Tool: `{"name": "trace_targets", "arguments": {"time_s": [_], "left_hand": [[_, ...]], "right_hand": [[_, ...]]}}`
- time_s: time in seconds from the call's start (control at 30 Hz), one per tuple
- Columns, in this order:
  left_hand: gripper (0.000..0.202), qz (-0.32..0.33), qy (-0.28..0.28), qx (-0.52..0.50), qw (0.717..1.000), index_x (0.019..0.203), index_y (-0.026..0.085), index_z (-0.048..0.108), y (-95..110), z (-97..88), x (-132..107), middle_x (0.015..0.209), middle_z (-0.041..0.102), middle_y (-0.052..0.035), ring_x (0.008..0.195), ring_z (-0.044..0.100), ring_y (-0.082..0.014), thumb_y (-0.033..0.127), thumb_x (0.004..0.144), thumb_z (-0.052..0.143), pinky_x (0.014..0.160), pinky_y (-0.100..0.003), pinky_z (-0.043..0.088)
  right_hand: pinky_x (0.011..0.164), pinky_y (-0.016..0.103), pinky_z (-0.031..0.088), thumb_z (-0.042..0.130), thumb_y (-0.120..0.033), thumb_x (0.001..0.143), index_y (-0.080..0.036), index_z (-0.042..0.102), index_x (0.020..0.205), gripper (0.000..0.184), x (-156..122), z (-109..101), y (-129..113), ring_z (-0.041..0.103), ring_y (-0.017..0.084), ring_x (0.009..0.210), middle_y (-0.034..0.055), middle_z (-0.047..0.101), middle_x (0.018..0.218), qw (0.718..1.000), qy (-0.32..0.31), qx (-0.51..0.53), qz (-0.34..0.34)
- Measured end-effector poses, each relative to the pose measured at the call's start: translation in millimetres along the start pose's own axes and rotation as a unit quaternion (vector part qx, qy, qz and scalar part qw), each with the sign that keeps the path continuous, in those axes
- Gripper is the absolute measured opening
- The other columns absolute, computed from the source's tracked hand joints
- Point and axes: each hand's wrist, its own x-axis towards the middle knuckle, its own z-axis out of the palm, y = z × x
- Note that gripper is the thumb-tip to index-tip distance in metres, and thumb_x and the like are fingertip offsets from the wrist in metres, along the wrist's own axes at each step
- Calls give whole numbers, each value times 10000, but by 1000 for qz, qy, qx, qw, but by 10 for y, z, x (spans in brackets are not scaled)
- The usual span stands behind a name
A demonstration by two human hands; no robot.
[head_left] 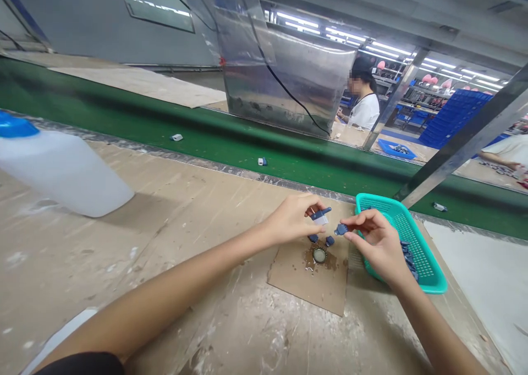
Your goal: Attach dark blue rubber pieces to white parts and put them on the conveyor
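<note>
LEFT: left hand (pixel 291 219) closed, pinching elongated blue plastic part with white end (pixel 320 215) | RIGHT: right hand (pixel 377 238) closed, pinching small blue plastic piece (pixel 340 229) | NOTE: both partly hidden by grip

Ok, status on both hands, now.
Left hand pinching blue-and-white part; right hand pinching blue part. Two blue parts on cardboard. Teal basket alongside.

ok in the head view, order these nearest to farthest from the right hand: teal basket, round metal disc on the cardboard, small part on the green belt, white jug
From the right hand:
1. teal plastic basket: right of the hand, which overlaps its edge
2. round metal disc: left, on the cardboard sheet
3. small blue-and-white part: ahead left, on the green conveyor belt
4. white plastic jug: far left, on the bench
</note>
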Motion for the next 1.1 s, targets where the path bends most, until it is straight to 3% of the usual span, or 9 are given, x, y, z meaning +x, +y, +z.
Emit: {"name": "trace_targets", "arguments": {"time_s": [0.17, 0.53, 0.73, 0.9, 1.0, 1.1], "left_hand": [[231, 45, -18, 51, 997, 845, 163, 548, 52, 87, -71, 829, 579, -12, 718, 540, -126, 284, 675, 647, 620, -228, 425], [196, 39, -42, 43, 997, 812, 162, 547, 124, 122, -95, 778, 562, 2, 699, 538, -124, 242, 667, 652, 598, -209, 407], [163, 41, -28, 46, 998, 807, 155, 553, 106, 151, -103, 768, 556, 1, 699, 531, -122, 216, 678, 632, 601, -205, 403], [132, 84, 1, 63, 994, 817, 154, 548, 108, 156, -126, 759, 550, 0, 691, 516, -116, 193, 698, 590, 598, -203, 396], [142, 126, 21, 63, 990, 845, 148, 556, 132, 160, -146, 754, 549, -6, 689, 511, -112, 162, 705, 560, 606, -206, 400], [185, 163, 38, 45, 985, 884, 143, 575, 165, 172, -162, 748, 559, -11, 677, 509, -108, 144, 700, 553, 612, -208, 409]], "right_hand": [[741, 347, 504, 723, -294, 670, -233, 441, 746, 298, 30, 9, -3, 617, 205, 825, 17, 643, 789, 994, 50, 94, 40], [758, 334, 492, 695, -268, 712, -237, 398, 788, 308, -5, 76, 45, 613, 188, 826, 5, 630, 797, 993, 36, 108, 42], [769, 324, 488, 723, -283, 691, -232, 416, 768, 321, -32, 120, 47, 609, 187, 829, 2, 620, 782, 991, 42, 118, 50], [752, 284, 475, 741, -274, 688, -221, 457, 746, 295, -9, 74, 44, 597, 170, 808, -9, 596, 755, 984, 27, 158, 71], [725, 266, 465, 717, -294, 726, -221, 506, 830, 247, 4, 30, 26, 585, 160, 796, 2, 594, 818, 972, -49, 194, 120], [767, 316, 452, 674, -355, 769, -226, 486, 1043, 357, -4, 21, 4, 598, 181, 795, 29, 612, 862, 919, -177, 289, 202]]}}
